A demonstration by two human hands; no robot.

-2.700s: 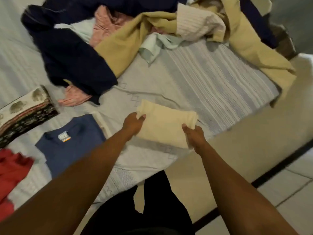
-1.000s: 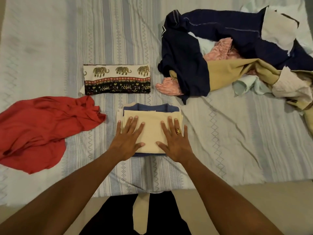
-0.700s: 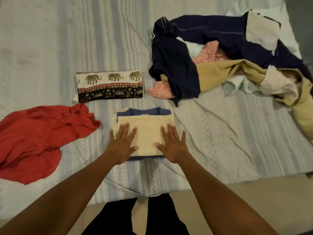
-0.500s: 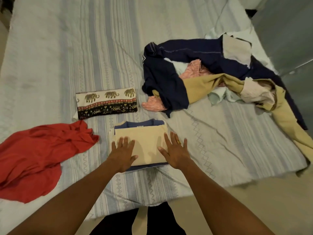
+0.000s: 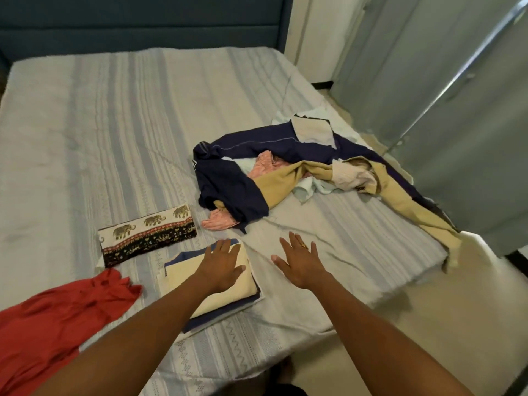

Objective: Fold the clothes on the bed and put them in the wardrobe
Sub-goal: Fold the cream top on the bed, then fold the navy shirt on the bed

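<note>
While the left grip (image 5: pixel 221 265) lay flat, fingers straight, on the folded cream garment (image 5: pixel 178 277) stacked on a blue one (image 5: pixel 187 255) at the striped bed (image 5: pixel 114 124) edge, the right grip (image 5: pixel 300 261) spread open beside it, near a rumpled clothes heap (image 5: pixel 285 178).

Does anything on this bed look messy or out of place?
Yes. The tangled heap of clothes at the right of the bed is unfolded, and a tan garment from it hangs over the edge. A red garment lies crumpled at the left. The elephant-print cloth and cream-topped stack look neatly folded.
</note>
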